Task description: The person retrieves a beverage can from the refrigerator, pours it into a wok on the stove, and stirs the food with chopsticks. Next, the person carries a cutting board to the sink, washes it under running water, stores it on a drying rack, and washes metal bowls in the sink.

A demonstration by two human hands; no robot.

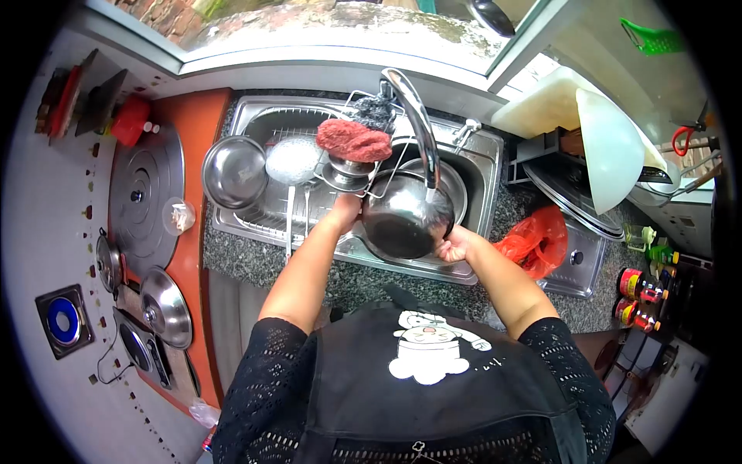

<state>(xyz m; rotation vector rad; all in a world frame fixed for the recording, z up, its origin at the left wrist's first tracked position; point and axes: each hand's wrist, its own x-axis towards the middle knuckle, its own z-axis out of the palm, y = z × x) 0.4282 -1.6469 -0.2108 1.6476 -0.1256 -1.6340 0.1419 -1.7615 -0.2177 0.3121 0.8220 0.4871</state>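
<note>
A shiny metal pot [403,224] is tilted beneath the curved faucet [417,116] over the right sink basin. My right hand [454,244] is closed on the pot's right edge. At the pot's left side is my left hand [349,210], its fingers mostly hidden, so its grip is unclear. Behind the pot a second metal bowl [456,184] partly shows in the basin. Close to my left hand stands a small metal dish [345,175], and a red cloth or sponge [354,141] rests above it on a wire holder.
On the left drainer are a steel bowl [234,173], a skimmer [292,161] and a wire rack [259,213]. A red plastic bag [537,240] lies on the granite counter [246,254] at right. Lids and cutting boards [610,147] lean beyond it. Pot lids [167,308] stand on the orange counter at left.
</note>
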